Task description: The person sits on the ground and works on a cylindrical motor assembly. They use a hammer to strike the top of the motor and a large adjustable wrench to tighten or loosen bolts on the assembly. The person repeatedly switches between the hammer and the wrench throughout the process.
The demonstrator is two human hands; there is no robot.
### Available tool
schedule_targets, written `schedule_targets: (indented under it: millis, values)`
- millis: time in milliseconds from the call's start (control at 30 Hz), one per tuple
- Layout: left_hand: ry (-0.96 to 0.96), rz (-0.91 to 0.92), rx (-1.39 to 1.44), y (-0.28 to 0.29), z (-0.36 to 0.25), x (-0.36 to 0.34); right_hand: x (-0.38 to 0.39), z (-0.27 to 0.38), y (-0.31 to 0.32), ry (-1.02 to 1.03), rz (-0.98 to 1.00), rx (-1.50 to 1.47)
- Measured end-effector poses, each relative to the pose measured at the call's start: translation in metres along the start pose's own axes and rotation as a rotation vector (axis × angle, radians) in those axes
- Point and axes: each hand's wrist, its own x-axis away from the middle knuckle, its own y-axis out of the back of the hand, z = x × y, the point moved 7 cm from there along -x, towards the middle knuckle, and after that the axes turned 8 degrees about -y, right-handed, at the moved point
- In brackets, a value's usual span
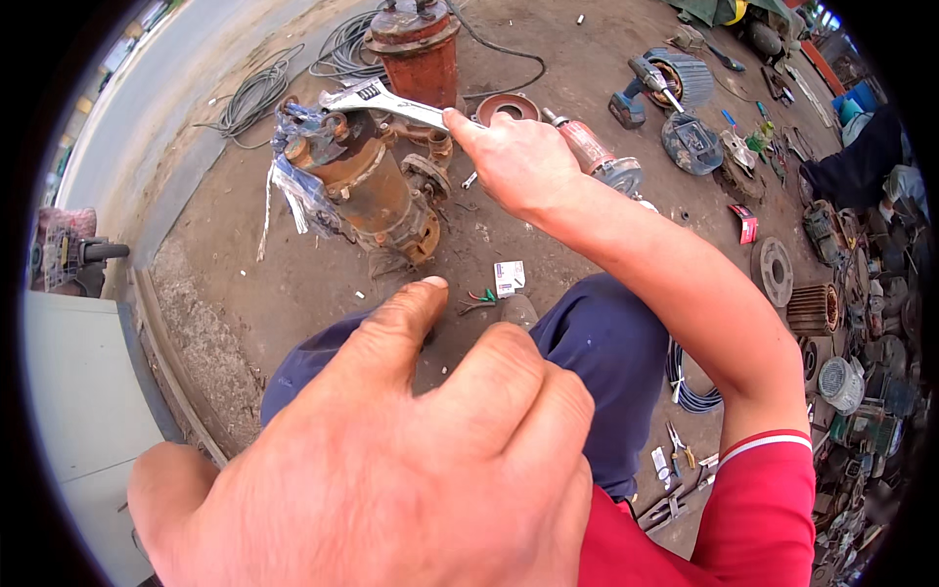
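Note:
My right hand [518,161] grips the handle of a silver adjustable wrench [386,103]. The wrench's head is over the top of a rusty cylindrical pump housing [362,196]; I cannot tell whether it touches. Blue fabric with white strands [293,171] hangs on the housing. My left hand [381,450] fills the lower foreground, fingers apart and partly bent, with nothing visible in it; its palm is hidden. Below the housing, small green-handled tools [479,301] lie on the ground beside a white card [510,279].
A red cylinder [419,61] stands behind, with coiled cables [249,103]. A red-and-silver part [587,147], a drill [628,108] and motor casings [690,142] lie right. Piled metal parts [866,372] line the right side. A white panel [88,372] borders the left.

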Motion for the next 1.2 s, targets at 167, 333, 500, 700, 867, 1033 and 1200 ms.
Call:
schedule_targets:
  millis: [167, 333, 500, 700, 867, 1033, 1200]
  values:
    - [0.015, -0.012, -0.027, -0.023, -0.019, -0.005, 0.005, -0.002, -0.007, -0.023, 0.017, -0.002]
    - [0.062, -0.022, -0.048, -0.032, -0.029, -0.004, 0.027, 0.017, 0.006, -0.107, 0.128, -0.021]
    - [0.130, -0.049, -0.067, -0.043, -0.035, 0.007, 0.052, 0.057, 0.006, -0.165, 0.171, -0.122]
    - [0.277, -0.073, -0.086, -0.051, -0.039, 0.023, 0.050, 0.061, 0.003, -0.152, 0.115, -0.165]
    - [0.694, -0.098, 0.187, -0.060, -0.030, 0.057, 0.045, 0.029, 0.017, -0.055, 0.066, -0.115]
    - [0.245, -0.041, -0.017, -0.021, 0.060, 0.028, 0.051, 0.024, 0.010, -0.180, 0.074, -0.162]
    - [0.592, -0.181, -0.197, -0.031, 0.171, 0.059, 0.044, 0.020, 0.019, -0.169, 0.112, -0.280]
